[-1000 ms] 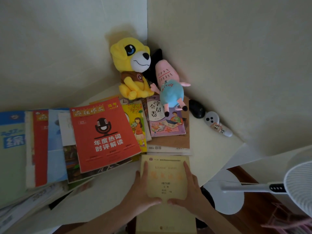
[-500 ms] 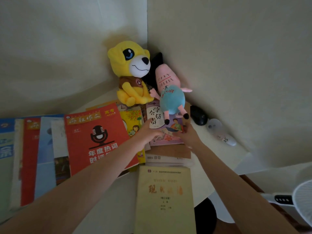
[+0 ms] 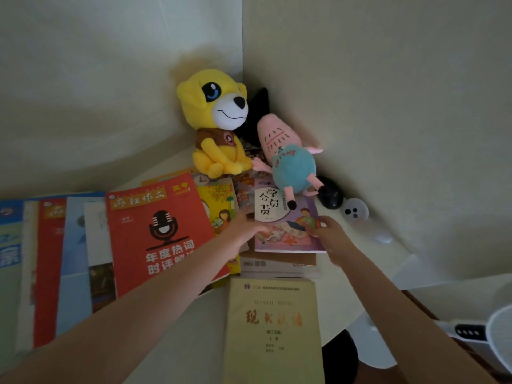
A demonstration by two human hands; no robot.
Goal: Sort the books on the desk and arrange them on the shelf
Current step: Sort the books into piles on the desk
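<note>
Head view: left hand (image 3: 243, 228) and right hand (image 3: 329, 234) grip opposite edges of the purple book (image 3: 288, 214) on the far pile, its far end beneath the pig plush (image 3: 293, 167). This looks like the pick-up step; next, probably slide it clear.

Two bare forearms (image 3: 166, 295), long and slim, uncovered right down to the picture's lower edge, bare left hand (image 3: 243, 231), bare right hand (image 3: 331, 235), both slender, slightly blurred
</note>
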